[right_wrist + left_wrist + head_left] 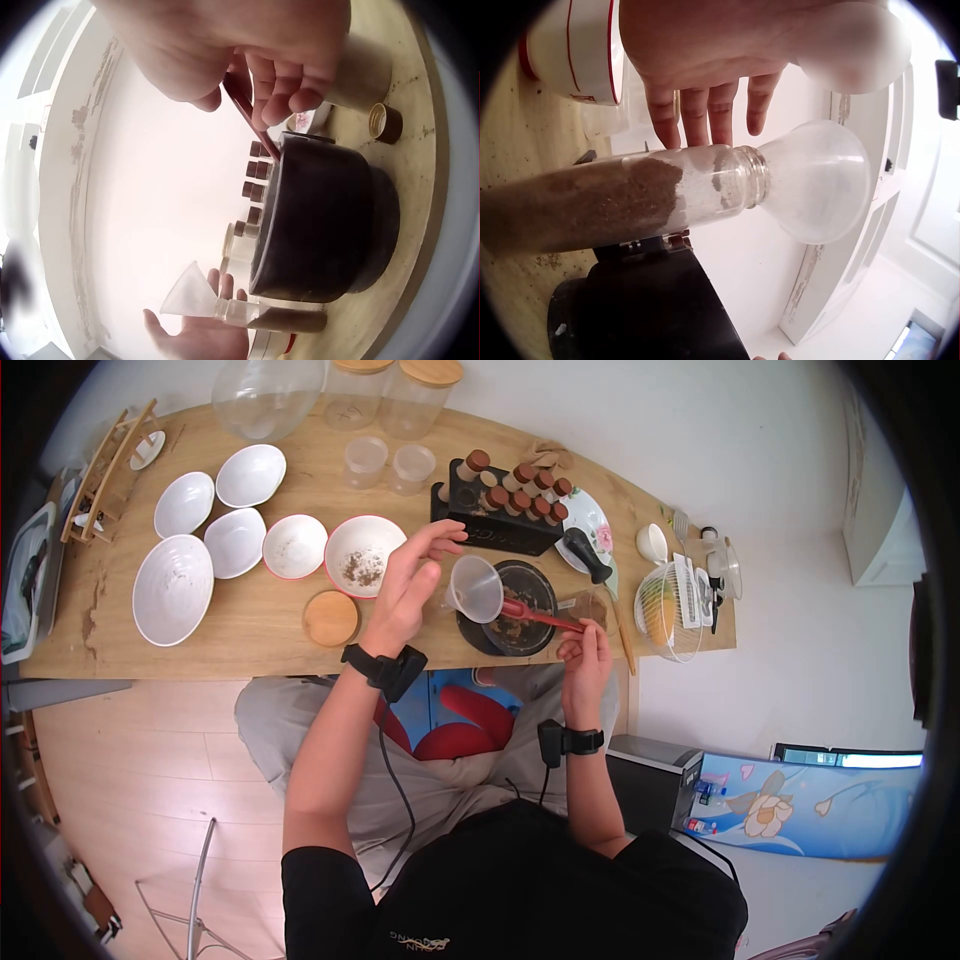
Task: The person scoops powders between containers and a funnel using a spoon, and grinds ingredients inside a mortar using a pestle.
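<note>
My left hand (402, 595) is beside a clear glass bottle (637, 195) part-filled with brown powder, its fingers extended and not curled round it. A translucent plastic funnel (475, 588) sits in the bottle's mouth, flaring upward. Between thumb and fingers, my right hand (587, 663) pinches the handle of a red spoon (545, 619). That spoon reaches over the rim of a black mortar (322, 217), which has brown crumbs inside. In the head view, the funnel hides most of the bottle and overlaps the mortar's left side.
Behind the mortar stands a black rack (485, 532) of brown-capped tubes. A black pestle (587, 556) leans on a floral plate (590, 520). White bowls (183, 505) and a red-rimmed bowl (365, 545) with dark bits sit left, near a wooden lid (331, 618). A wire basket (665, 615) stands right.
</note>
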